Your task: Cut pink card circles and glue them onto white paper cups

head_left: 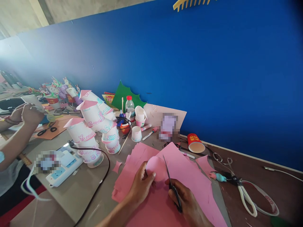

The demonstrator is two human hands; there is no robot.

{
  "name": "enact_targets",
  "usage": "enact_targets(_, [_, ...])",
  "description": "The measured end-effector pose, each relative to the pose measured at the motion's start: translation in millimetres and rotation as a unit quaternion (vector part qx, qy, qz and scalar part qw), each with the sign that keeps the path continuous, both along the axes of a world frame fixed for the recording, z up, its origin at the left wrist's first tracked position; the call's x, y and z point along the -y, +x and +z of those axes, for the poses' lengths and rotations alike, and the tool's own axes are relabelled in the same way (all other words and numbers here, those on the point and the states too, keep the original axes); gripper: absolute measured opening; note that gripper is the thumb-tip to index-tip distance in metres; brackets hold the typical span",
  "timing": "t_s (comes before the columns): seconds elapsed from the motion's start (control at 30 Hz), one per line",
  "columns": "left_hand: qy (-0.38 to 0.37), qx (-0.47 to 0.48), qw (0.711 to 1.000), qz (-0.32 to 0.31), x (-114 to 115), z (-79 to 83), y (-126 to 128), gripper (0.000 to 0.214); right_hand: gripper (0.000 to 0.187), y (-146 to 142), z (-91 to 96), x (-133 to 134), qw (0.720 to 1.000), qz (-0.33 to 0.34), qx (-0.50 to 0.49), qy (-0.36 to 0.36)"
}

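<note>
My left hand (143, 181) pinches a round pink paper disc (156, 168) by its left edge, thumb on top. In my right hand (183, 198) is a pair of black-handled scissors (175, 192), the fingers wrapped round the handles. Its blades point up and away, just along the disc's right edge; whether they touch it I cannot tell. Beneath both hands lie stacked sheets of pink paper (189, 176). A small pink scrap (116, 166) rests on the table left of the stack.
Towers of decorated paper cups (88, 142) stand left, near a white power strip (66, 170) and black cable. A red paper cup (195, 143) lies behind the sheets. White-handled scissors (246, 198) are at right. A co-worker's hands (29, 113) show far left. A blue wall (213, 63) rises behind.
</note>
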State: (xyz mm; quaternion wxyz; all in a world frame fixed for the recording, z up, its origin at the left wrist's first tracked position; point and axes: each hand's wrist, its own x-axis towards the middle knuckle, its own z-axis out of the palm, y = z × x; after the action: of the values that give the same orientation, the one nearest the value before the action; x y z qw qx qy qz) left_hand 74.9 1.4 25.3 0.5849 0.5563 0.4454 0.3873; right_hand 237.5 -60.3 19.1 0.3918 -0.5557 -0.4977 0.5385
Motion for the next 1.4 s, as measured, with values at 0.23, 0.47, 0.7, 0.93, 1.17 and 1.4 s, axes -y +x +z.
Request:
enact_targets(0.23, [0.021, -0.022, 0.999, 0.008, -1, 3.3, -4, 0.007, 0.041, -1, 0.8, 0, 1.000, -0.006, -0.020, 0.007])
enact_targets(0.47, [0.005, -0.027, 1.000, 0.013, -1, 9.3, -5, 0.009, 0.040, -1, -3.9, 1, 0.999, -0.011, -0.030, 0.013])
enact_targets(0.7, [0.001, 0.009, 1.000, 0.023, -1, 15.1, -6, 0.012, 0.031, 0, -7.5, 2, 1.000, -0.001, -0.003, 0.008])
enact_targets(0.93, [0.002, 0.023, 0.998, 0.064, -4, 20.0, -7, 0.018, 0.027, 1, -11.1, 3, 1.000, 0.009, 0.025, 0.012])
enact_targets(1.17, [0.003, 0.013, 0.997, 0.081, -5, 19.3, -8, 0.019, 0.030, 1, -9.6, 3, 0.998, 0.008, 0.054, 0.018])
enact_targets(1.4, [0.001, 0.021, 0.996, 0.090, -5, 22.9, -9, 0.020, 0.034, 2, -11.5, 3, 0.996, 0.014, 0.075, 0.034])
